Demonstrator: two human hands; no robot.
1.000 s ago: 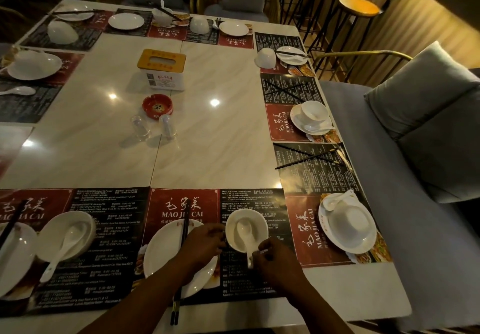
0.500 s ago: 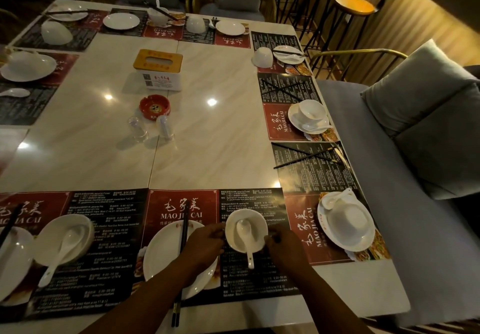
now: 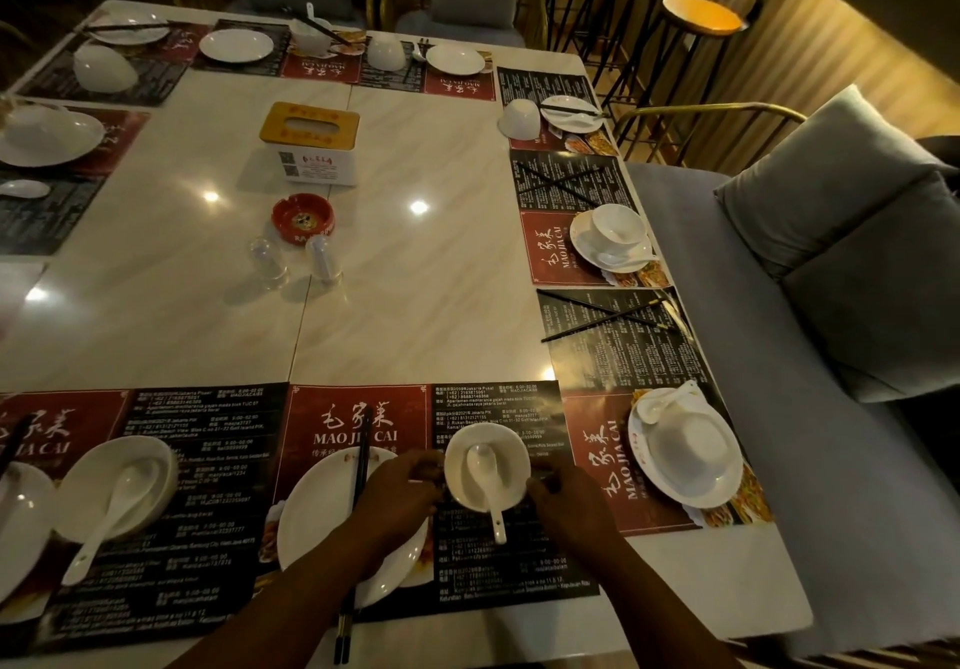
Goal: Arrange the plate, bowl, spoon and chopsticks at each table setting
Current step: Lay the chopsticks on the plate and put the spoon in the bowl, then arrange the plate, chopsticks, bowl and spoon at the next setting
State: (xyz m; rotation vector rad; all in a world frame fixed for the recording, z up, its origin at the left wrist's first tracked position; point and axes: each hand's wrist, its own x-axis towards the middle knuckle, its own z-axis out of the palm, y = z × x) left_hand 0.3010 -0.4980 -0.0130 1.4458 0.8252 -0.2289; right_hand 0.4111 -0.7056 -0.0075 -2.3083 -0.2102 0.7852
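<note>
Gripping small white ceramic bowl [image 3: 511, 455] by opposite rims, left hand [image 3: 400, 486] and right hand [image 3: 566, 504] curled on it, likely for squaring without tipping white ceramic spoon [image 3: 482, 463] inside. Parked on dark printed placemat [image 3: 498, 569], just right of round white plate [image 3: 317, 523] bridged by black chopsticks [image 3: 359, 471].

Reads "MAO JIA CAI" in white capitals, under three large Chinese characters, on the red panel of the near placemat [image 3: 332, 408]; crossed at the "A" of JIA by the chopsticks [image 3: 361, 460]. Repeats sideways on the right near placemat [image 3: 597, 460] and the right middle placemat [image 3: 550, 252], upside down on the far placemat [image 3: 457, 86], and as "JIA CAI", cut short at the frame edge, on the left placemat [image 3: 47, 434]. Lists white fine print on the black panels: "Jakarta", "(+62)" phone numbers, hours seemingly "9:00-02:00"; mostly too small to read. Shows red characters and a QR code on the tissue box [image 3: 317, 164], and "RA" on the rim of the ashtray [image 3: 303, 218].
</note>
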